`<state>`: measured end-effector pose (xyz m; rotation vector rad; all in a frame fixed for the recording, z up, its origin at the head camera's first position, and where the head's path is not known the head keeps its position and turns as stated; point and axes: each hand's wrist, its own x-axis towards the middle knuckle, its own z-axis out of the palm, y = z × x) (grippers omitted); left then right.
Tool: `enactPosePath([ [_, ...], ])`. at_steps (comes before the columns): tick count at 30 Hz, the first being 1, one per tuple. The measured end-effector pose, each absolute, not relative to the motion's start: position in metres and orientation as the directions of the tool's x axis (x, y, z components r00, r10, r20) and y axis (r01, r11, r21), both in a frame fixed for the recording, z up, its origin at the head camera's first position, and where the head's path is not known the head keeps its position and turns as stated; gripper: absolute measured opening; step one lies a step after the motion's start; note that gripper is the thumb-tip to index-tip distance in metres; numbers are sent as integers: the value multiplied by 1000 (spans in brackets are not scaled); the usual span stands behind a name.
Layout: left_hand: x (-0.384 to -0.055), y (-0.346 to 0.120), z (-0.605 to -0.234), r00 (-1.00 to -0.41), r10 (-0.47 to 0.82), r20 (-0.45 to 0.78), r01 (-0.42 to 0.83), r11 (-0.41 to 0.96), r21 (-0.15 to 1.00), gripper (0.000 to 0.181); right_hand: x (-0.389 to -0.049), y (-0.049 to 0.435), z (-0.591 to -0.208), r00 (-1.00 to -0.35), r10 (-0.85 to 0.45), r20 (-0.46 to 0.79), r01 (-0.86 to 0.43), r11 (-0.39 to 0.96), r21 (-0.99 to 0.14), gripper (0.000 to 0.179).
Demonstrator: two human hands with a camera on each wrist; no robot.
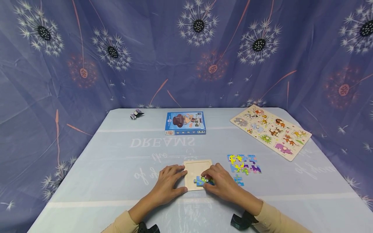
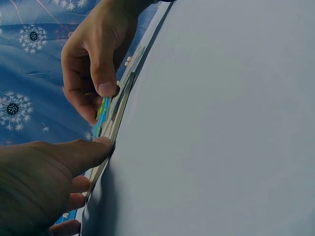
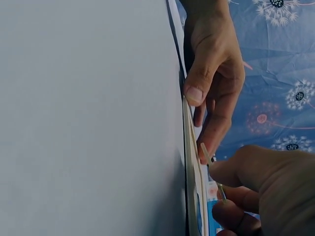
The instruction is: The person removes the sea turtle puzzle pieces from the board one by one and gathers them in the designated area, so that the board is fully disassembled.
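A square wooden puzzle tray (image 1: 190, 168) with a raised rim lies flat near the front of the table. My left hand (image 1: 169, 183) rests against its left edge, fingers near the upper part and thumb at the lower corner. Over the tray, my right hand (image 1: 220, 181) pinches a blue and green jigsaw piece (image 1: 200, 181) between thumb and fingers. Seen edge-on in the right wrist view, that jigsaw piece (image 3: 205, 153) is tilted above the tray. The right fingers hide part of it, so whether it is one piece or two joined cannot be told.
Several jigsaw pieces (image 1: 244, 164) lie together right of the tray, with one blue piece (image 1: 238, 180) below them. Farther back are a blue box (image 1: 185, 123), a wooden animal puzzle board (image 1: 269, 131) and a small dark figurine (image 1: 136, 114). A patterned curtain (image 1: 163, 64) hangs behind.
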<state>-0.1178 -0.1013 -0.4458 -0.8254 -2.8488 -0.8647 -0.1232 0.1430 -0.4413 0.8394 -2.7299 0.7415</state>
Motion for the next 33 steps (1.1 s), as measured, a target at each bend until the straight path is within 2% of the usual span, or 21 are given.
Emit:
enactPosePath([
  [10, -117, -101, -446, -858, 477, 191, 504, 708, 495, 54, -121, 162, -437, -814, -455, 361, -578, 704, -413, 27],
  [20, -117, -100, -446, -858, 474, 197, 504, 705, 498, 54, -120, 193, -434, -774, -465, 430, -615, 715, -334, 31],
  [33, -117, -100, -447, -858, 472, 201, 505, 709, 491, 53, -117, 260, -434, -800, -395, 452, -558, 765, -321, 34],
])
